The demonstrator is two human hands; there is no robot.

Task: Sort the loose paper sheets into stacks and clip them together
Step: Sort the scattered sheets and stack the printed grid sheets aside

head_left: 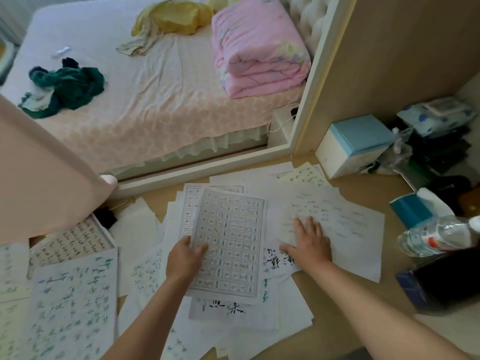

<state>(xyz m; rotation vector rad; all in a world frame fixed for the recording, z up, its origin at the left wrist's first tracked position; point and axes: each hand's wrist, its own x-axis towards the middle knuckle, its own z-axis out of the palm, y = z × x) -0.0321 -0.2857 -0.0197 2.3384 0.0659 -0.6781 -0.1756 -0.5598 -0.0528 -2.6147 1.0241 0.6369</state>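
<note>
a gridded worksheet [230, 242], thin and floppy, is pinched at its lower left edge by the left hand [185, 258]; it is best supported along an edge. its long axis runs away from the person, over the scattered sheets [337, 224]. the right hand [309, 242] is pressed flat there.

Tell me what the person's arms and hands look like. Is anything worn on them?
The left hand and the right hand are bare, with no gloves. Both forearms are uncovered as far as the picture's edge, and no sleeve is in view. No watch, bracelet or ring shows on either side.
</note>
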